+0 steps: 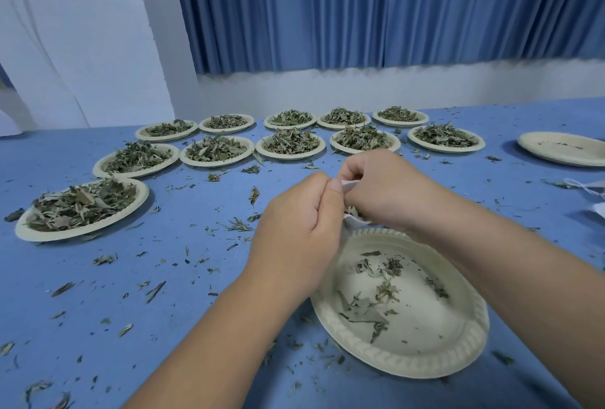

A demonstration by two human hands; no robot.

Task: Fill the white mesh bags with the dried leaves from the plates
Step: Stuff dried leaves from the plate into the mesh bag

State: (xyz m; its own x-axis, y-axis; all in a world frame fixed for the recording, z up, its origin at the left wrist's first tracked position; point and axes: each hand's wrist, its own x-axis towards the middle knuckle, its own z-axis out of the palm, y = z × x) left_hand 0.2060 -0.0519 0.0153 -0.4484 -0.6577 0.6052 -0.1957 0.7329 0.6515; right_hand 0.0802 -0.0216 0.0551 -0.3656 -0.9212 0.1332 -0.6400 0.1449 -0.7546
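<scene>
One round cream paper plate point(435, 336), bearing only a few dried green leaf scraps point(386, 291), lies nearest on the blue tablecloth point(196, 304). Above its far rim the left hand point(294, 228) and right hand point(383, 189) meet, their curled fingers pinching the mouth of a small white mesh bag point(355, 221) with leaves inside. Beyond stand rows of leaf-heaped paper plates point(291, 156); a pleated blue curtain point(360, 9) hangs behind.

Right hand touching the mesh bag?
Touching. Head view shows the right hand pinching the white mesh bag at its top edge.
</scene>
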